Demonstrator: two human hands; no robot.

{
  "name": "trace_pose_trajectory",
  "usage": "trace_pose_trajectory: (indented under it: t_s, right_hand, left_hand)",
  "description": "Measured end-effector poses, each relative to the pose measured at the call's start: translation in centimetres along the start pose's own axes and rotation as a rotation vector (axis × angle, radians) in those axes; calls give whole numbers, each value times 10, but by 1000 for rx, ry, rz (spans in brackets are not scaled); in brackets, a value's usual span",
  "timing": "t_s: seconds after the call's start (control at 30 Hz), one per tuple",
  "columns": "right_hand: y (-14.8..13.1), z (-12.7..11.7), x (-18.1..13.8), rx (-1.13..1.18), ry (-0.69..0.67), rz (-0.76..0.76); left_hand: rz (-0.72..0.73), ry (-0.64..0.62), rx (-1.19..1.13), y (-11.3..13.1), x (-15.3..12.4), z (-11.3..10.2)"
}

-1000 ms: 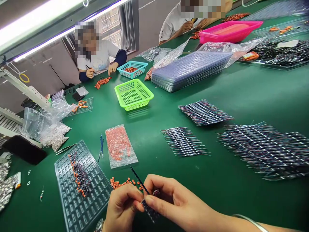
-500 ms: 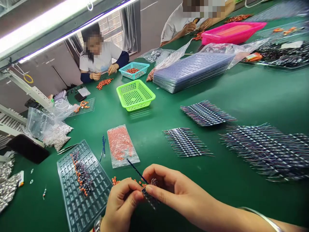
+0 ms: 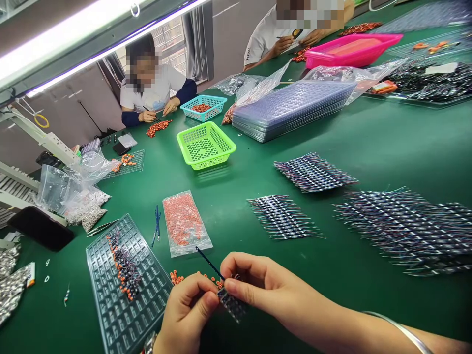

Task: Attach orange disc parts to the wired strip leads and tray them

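Note:
My left hand (image 3: 191, 305) is closed, thumb and index finger pinched at the left edge of a small dark circuit board panel (image 3: 233, 304). From the other side, my right hand (image 3: 254, 280) grips the same panel, its thumb on top and fingers curled round thin wires. A narrow dark blue strip (image 3: 208, 261) sticks up at a slant from between my hands; whether it is still joined to the panel is hidden by my fingers. Small orange rings (image 3: 177, 277) lie on the table behind my left hand.
A clear ribbed tray (image 3: 147, 275) bears wired pieces with orange rings. Beyond my hands lie a bag of orange parts (image 3: 184, 221), loose blue strips (image 3: 157, 223) and a green basket (image 3: 206, 147). Wired board panels (image 3: 283, 216) lie at right. Two people work across the table.
Both hands keep their hold, with only a slight shift of the fingers. The panel is tilted a little, showing more of its face. The strip's tip sits slightly lower.

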State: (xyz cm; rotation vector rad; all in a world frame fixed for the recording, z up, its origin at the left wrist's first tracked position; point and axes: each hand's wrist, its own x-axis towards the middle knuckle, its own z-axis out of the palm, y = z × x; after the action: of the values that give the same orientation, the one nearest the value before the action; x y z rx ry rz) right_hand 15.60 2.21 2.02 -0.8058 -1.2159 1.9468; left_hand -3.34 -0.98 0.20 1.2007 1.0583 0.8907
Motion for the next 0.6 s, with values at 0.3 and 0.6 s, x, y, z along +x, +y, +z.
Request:
trace_pose_trajectory:
  t_s: [0.3, 0.6]
  right_hand:
    - [2, 0, 0, 98, 20, -9]
    - [4, -7, 4, 106, 105, -88]
  left_hand:
    - [-99, 47, -281, -3, 1, 3]
    - [-252, 118, -561, 8, 7, 6]
